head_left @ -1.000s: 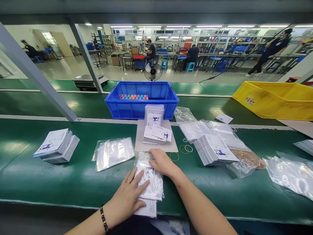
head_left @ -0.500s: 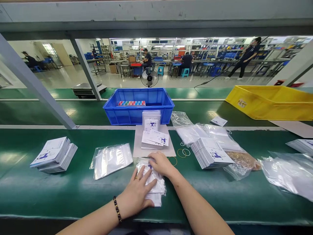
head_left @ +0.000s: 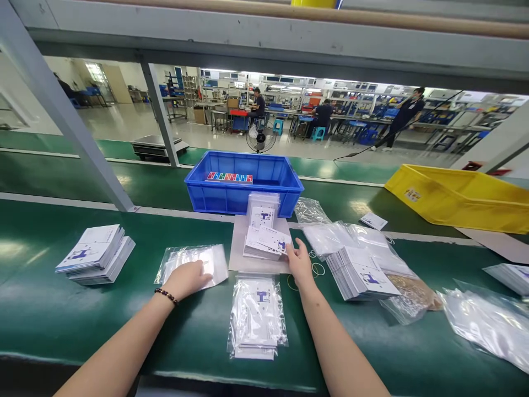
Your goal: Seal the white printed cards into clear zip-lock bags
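Note:
My left hand (head_left: pixel 188 277) lies over a flat pile of clear plastic bags (head_left: pixel 217 264), fingers pressed together on the top bag. At the right edge of a small stack of white printed booklets (head_left: pixel 260 242), my right hand (head_left: pixel 301 264) has its thumb and fingers apart, the thumb by the top booklet's corner. Between my forearms, a pile of bagged booklets (head_left: pixel 258 314) rests on the green bench, untouched. Behind the loose stack stand more booklets in clear bags (head_left: pixel 263 207), leaning on the blue bin.
The blue bin (head_left: pixel 243 197) holds colourful printed items. Booklet stacks stand at left (head_left: pixel 93 251) and right (head_left: pixel 361 275). Rubber bands (head_left: pixel 318 269), more plastic bags (head_left: pixel 487 320) and a yellow bin (head_left: pixel 458 198) lie to the right. A slanted metal post (head_left: pixel 82 121) rises at left.
Both hands have left the bagged pile. My left hand moved left onto the clear bags; my right moved up and right to the loose booklets. The view has tilted.

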`<state>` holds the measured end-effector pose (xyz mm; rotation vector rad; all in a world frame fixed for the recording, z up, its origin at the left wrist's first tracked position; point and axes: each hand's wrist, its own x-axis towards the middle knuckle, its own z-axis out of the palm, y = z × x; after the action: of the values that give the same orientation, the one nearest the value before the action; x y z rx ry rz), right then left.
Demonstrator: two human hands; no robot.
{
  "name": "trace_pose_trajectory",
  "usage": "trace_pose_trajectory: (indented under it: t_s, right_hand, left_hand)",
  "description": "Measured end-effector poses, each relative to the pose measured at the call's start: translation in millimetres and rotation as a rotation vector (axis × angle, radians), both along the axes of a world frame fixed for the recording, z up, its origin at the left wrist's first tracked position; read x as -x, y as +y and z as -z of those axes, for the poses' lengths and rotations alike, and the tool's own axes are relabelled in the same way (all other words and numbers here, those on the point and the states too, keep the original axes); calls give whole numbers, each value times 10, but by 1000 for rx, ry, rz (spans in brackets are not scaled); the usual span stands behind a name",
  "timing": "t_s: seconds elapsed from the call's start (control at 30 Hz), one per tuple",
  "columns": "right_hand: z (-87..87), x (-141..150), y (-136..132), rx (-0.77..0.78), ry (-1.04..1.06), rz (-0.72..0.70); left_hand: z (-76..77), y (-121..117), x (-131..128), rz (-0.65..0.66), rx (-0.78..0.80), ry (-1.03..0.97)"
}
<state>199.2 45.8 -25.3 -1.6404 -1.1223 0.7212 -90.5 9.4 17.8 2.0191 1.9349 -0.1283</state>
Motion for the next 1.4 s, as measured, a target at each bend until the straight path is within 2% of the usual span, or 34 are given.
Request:
trace_pose_trajectory:
  t_s: [0.17, 0.3, 0.4, 0.47, 0.53, 0.57, 0.63, 0.7, 0.83, 0.93, 1.03, 1.17, 1.27, 1.4]
  right_hand:
    - [10, 87, 103, -53, -40, -90]
    - [-131, 142, 77, -85, -125, -122]
    - [-264, 238, -53, -247, -251, -90]
    - [-317, 350, -189, -346, -296, -238]
    - [-318, 474, -330, -249, -263, -536]
    - [-300, 528, -391, -199, -276, -612]
    - [-243, 605, -481, -234, -377, -604]
    - [-185, 638, -531, -351, -493, -552]
    - [-141, 655, -575, -495, -642, -567]
    - [-175, 678, -595, -484, -599, -587]
    - [-228, 700, -602, -395, -471, -575]
    - [-244, 706, -591, -292, -404, -554]
    - [-204, 707, -566, -259, -425, -542]
    - [-159, 702, -526, -273, -570, -377]
  left_hand:
    - [9, 19, 35, 31, -4, -56]
    - [-142, -45, -151, 76, -50, -160]
    - [-250, -98, -356, 142, -66, -275]
    - [-276, -120, -488, 167, -67, -334]
    - [-261, -124, -592, 158, -79, -375]
    - [-240, -120, -632, 137, -88, -402]
    - [-179, -100, -689, 88, -113, -498]
    - [-101, -71, -730, 50, -108, -687]
    - [61, -14, -804, -154, 85, -1154]
    - [152, -4, -847, -263, 158, -1326]
    - [207, -29, -864, -215, 94, -1334]
    - [230, -83, -864, -89, -32, -1204]
    - [213, -117, -865, -34, -85, -1100]
    - [169, -129, -875, 20, -64, -1021]
